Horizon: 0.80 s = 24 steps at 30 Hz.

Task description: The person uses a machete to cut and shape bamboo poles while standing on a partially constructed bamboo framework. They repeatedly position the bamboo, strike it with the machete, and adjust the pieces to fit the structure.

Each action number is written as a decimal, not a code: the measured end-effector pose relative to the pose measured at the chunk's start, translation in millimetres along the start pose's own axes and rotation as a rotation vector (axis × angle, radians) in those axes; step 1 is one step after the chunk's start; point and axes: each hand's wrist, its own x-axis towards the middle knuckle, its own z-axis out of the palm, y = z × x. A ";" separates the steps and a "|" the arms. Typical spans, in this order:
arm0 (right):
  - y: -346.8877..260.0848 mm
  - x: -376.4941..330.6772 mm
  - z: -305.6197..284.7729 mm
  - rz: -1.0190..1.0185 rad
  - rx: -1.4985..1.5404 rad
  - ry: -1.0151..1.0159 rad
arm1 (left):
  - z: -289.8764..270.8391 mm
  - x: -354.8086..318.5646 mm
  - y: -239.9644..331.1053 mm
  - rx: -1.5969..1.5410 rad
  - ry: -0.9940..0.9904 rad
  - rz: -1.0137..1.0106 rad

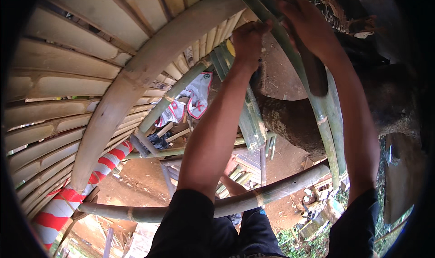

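Note:
My left hand [248, 43] is closed in a fist, its thumb against the edge of a long green bamboo pole [294, 61]. What its fingers hold, if anything, is hidden. To the right and higher up, my right hand [310, 29] grips a long dark flat piece [316, 77] that lies along the pole. Its lower end is blurred, and I cannot make out whether it is a blade or wood. A second green bamboo length [334, 122] runs alongside below. Behind my left wrist hang flat split green bamboo strips [249, 117].
A thick bamboo beam [108, 95] bears a split-bamboo slat surface [68, 86] on the left. A horizontal bamboo rail [281, 190] crosses before my body. Red-and-white wrapping [59, 212] covers a post. Below, a white sack [197, 95] and offcuts lie on brown earth [140, 176].

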 end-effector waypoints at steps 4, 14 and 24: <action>35.3 -102.5 -49.1 0.156 0.120 0.115 | -6.2 4.0 9.5 0.138 0.017 -0.014; 123.2 -321.7 -109.1 0.528 0.093 0.311 | -68.5 -8.4 -5.5 -0.060 -0.311 -0.266; 127.0 -465.3 -90.4 0.706 0.427 0.557 | -41.8 -222.5 7.3 0.218 -0.103 -0.447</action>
